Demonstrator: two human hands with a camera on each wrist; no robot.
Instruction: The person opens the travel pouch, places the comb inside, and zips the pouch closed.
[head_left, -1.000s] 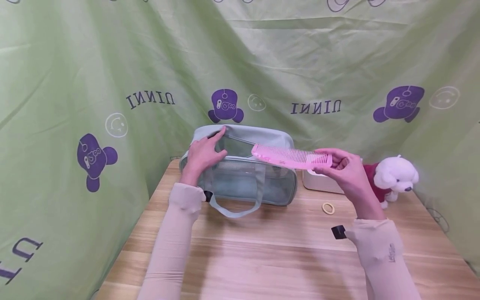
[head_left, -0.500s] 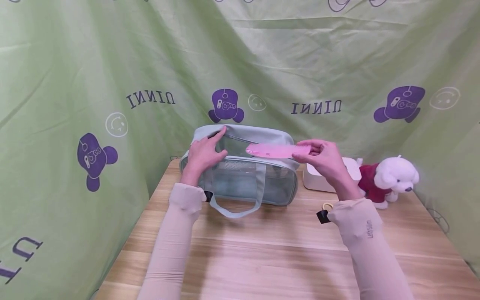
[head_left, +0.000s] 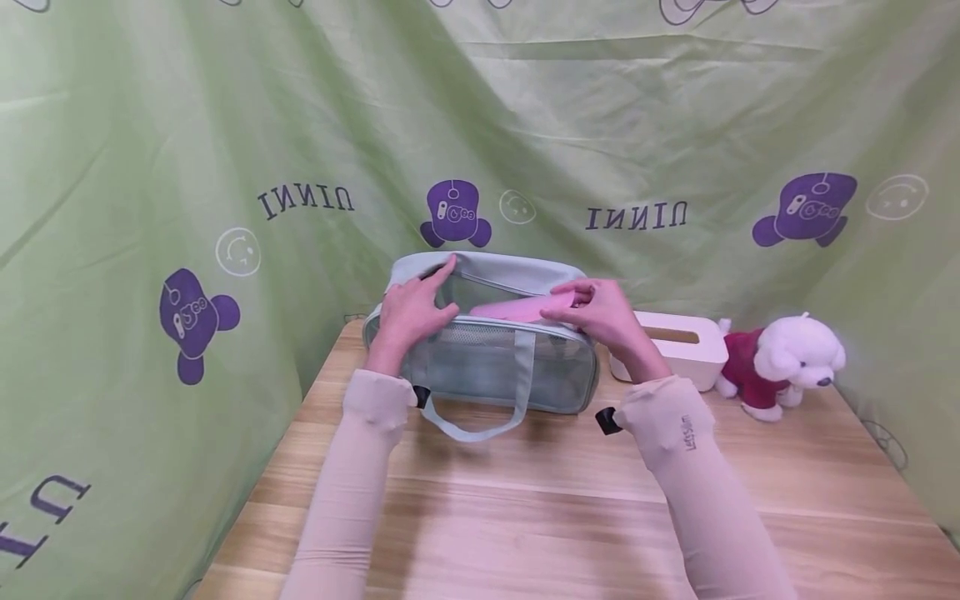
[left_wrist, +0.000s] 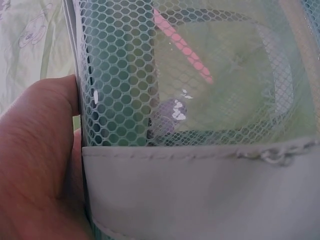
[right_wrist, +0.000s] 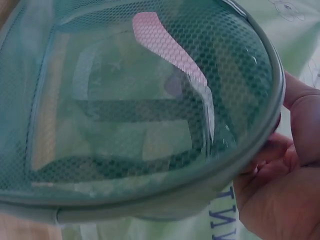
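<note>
A pale green see-through toiletry bag (head_left: 487,367) stands on the table, its top unzipped and its front strap handle hanging down. My left hand (head_left: 412,312) lies at the left end of the opening, index finger straight against the raised lid, thumb spread toward the front rim. Between thumb and fingers, my right hand (head_left: 592,312) pinches a pink comb (head_left: 510,310) by its right end. The comb's left part dips into the opening, its lower edge hidden behind the front rim. Through the mesh, the comb (right_wrist: 167,45) shows slanting inside the bag in the right wrist view.
A white tissue box (head_left: 678,358) with a wooden-coloured slot stands right of the bag, partly behind my right wrist. Beside it sits a white plush dog (head_left: 795,354) in red. A green printed curtain (head_left: 480,125) hangs behind the wooden table (head_left: 510,508).
My right hand has carried the comb leftward and down into the bag's opening. My left hand has stayed put. The small yellowish ring is now hidden behind my right forearm.
</note>
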